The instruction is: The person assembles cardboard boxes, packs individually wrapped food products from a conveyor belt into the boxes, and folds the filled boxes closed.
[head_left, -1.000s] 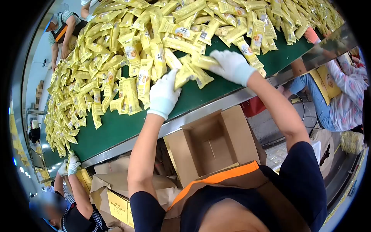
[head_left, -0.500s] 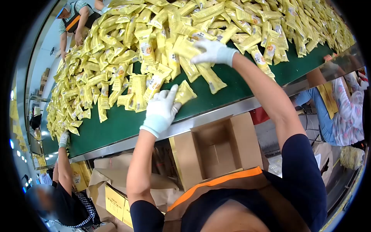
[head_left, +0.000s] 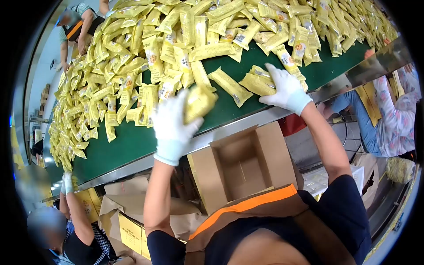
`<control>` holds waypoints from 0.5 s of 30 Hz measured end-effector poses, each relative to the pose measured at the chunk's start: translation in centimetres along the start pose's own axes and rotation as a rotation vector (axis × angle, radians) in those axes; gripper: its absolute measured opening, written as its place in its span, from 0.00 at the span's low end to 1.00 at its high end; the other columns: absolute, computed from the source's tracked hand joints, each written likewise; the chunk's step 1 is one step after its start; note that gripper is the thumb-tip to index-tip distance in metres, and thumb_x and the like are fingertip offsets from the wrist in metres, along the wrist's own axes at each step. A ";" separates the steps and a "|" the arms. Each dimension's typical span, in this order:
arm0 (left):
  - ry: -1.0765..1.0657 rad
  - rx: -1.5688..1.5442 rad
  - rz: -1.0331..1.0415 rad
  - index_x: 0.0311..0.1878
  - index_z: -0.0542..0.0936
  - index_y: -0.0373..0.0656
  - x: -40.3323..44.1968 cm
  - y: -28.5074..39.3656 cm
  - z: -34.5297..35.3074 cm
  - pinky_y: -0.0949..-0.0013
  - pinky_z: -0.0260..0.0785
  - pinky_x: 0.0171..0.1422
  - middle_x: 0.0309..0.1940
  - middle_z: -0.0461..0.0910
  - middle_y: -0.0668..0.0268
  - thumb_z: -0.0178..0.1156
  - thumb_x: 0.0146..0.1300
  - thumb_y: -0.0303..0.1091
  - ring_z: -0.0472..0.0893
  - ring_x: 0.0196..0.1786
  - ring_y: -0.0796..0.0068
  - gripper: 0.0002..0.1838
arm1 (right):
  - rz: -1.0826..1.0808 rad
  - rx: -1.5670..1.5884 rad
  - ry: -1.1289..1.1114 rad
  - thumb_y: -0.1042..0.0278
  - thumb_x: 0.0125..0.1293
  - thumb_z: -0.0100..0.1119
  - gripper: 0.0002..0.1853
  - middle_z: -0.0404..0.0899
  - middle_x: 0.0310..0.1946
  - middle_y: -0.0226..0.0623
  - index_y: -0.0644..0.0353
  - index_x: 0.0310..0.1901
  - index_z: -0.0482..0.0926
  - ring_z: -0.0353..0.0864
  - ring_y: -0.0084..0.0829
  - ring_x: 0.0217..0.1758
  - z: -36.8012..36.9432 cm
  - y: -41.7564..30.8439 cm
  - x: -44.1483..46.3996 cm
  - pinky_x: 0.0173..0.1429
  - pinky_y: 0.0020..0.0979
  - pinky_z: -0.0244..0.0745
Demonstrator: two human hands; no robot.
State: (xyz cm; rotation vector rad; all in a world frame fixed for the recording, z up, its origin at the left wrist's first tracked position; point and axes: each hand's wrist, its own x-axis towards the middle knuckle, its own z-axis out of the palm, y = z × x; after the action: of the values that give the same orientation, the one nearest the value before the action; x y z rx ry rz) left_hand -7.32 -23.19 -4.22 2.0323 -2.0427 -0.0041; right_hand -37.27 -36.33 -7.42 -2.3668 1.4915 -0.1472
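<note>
Many yellow wrapped packets (head_left: 128, 48) are heaped on a green belt (head_left: 115, 152). My left hand (head_left: 173, 123), in a white glove, is closed on a yellow packet (head_left: 199, 104), slightly blurred, above the belt's near edge. My right hand (head_left: 288, 89), also gloved, has its thumb and fingers around the right end of yellow packets (head_left: 258, 81) lying on the belt. One loose packet (head_left: 230, 86) lies between my two hands, touching neither.
An open cardboard box (head_left: 243, 163) stands below the belt's metal edge (head_left: 212, 136). Co-workers are at the upper left (head_left: 79, 26), lower left (head_left: 75, 234) and right (head_left: 393, 110). Yellow cartons (head_left: 132, 234) and brown paper (head_left: 150, 207) lie at lower left.
My left hand has lifted a packet off the belt. My right hand has moved right and down, from the heap to packets near the edge. The lower-left co-worker's hands have shifted.
</note>
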 end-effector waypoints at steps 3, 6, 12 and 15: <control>0.019 -0.590 -0.144 0.67 0.71 0.37 2.8 -4.9 1.2 0.58 0.63 0.67 0.52 0.78 0.51 0.74 0.48 0.48 0.75 0.58 0.54 0.44 | -0.033 -0.108 0.009 0.43 0.45 0.71 0.49 0.78 0.50 0.54 0.63 0.66 0.67 0.77 0.52 0.55 0.2 -0.1 1.0 0.65 0.39 0.70; -0.057 -0.492 -0.118 0.63 0.75 0.34 3.7 -5.9 2.6 0.58 0.65 0.66 0.51 0.77 0.49 0.73 0.46 0.50 0.74 0.56 0.49 0.42 | -0.003 0.131 -0.228 0.40 0.44 0.71 0.51 0.79 0.53 0.56 0.65 0.66 0.67 0.78 0.49 0.58 -1.6 0.8 3.3 0.65 0.37 0.70; 0.074 -0.115 -0.019 0.65 0.74 0.42 1.4 -1.5 3.9 0.51 0.60 0.71 0.53 0.74 0.55 0.76 0.42 0.42 0.68 0.59 0.48 0.42 | -0.337 0.500 -0.193 0.41 0.51 0.69 0.51 0.76 0.60 0.49 0.68 0.69 0.62 0.76 0.42 0.62 -5.4 -5.6 13.6 0.69 0.34 0.65; 0.177 -0.169 -0.156 0.68 0.69 0.40 0.7 -0.9 4.4 0.56 0.62 0.70 0.60 0.70 0.51 0.77 0.42 0.44 0.69 0.61 0.47 0.48 | -0.436 0.357 -0.484 0.40 0.51 0.69 0.51 0.75 0.60 0.50 0.68 0.69 0.62 0.75 0.41 0.63 -2.8 -6.9 18.5 0.67 0.35 0.67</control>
State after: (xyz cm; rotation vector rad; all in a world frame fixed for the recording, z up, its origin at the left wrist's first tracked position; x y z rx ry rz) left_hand -7.25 -24.65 -8.48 2.0048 -1.7146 -0.0238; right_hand -23.89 -50.75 -4.12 -2.1855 0.6587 0.0531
